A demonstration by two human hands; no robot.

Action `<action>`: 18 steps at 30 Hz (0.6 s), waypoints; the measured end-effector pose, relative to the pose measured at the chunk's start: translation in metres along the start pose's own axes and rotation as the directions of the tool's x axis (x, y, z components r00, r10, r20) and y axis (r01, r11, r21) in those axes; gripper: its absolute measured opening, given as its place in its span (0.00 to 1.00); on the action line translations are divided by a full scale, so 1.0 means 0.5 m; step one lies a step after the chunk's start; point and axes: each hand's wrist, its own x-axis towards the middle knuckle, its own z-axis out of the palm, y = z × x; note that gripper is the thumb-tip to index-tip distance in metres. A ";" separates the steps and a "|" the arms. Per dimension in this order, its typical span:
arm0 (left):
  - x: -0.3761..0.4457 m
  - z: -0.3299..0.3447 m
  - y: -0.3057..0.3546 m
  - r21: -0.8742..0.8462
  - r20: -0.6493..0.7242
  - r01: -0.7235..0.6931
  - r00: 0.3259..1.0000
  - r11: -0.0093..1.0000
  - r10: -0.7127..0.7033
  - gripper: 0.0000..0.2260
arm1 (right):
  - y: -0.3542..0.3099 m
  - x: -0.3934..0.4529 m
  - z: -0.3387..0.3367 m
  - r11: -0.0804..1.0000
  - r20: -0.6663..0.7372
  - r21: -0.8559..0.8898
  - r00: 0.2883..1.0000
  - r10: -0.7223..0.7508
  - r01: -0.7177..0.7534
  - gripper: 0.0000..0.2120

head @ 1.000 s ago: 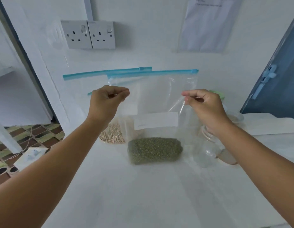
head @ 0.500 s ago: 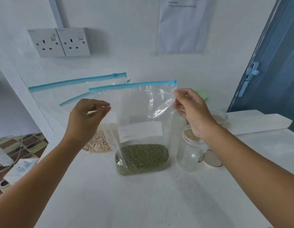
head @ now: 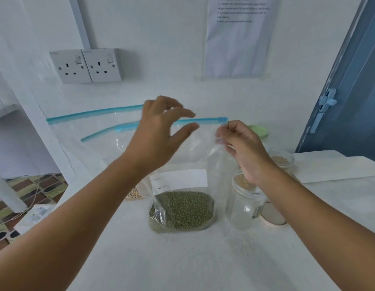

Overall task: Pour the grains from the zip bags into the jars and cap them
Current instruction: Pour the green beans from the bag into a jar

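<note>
Now | R hand (head: 243, 150) pinches zip bag (head: 182, 206) | label (head: 179, 181): "Date", "Content"

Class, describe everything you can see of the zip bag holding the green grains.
The bag is clear, crinkled plastic with a blue zip strip and slider along its top and a white label on its front. It stands upright on the white table, green grains filling only its bottom. The right hand pinches its upper right corner below the slider. The left hand hovers open at the zip, its contact unclear. A glass jar stands beside it.
</note>
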 end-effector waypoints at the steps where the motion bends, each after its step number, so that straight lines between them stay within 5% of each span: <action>1: 0.020 0.009 0.018 0.001 0.024 -0.006 1.000 1.000 0.006 0.18 | -0.002 -0.001 0.000 1.000 0.014 -0.003 1.000 -0.014 0.014 0.11; 8: 0.088 0.061 0.061 -0.032 0.171 -0.005 0.985 0.999 0.010 0.13 | -0.004 -0.007 -0.006 0.999 0.036 -0.028 0.999 -0.033 0.034 0.07; 18: 0.072 0.046 0.032 0.009 0.138 0.025 0.990 1.000 -0.026 0.07 | 0.007 -0.003 -0.016 0.998 0.006 -0.037 0.999 -0.050 0.050 0.05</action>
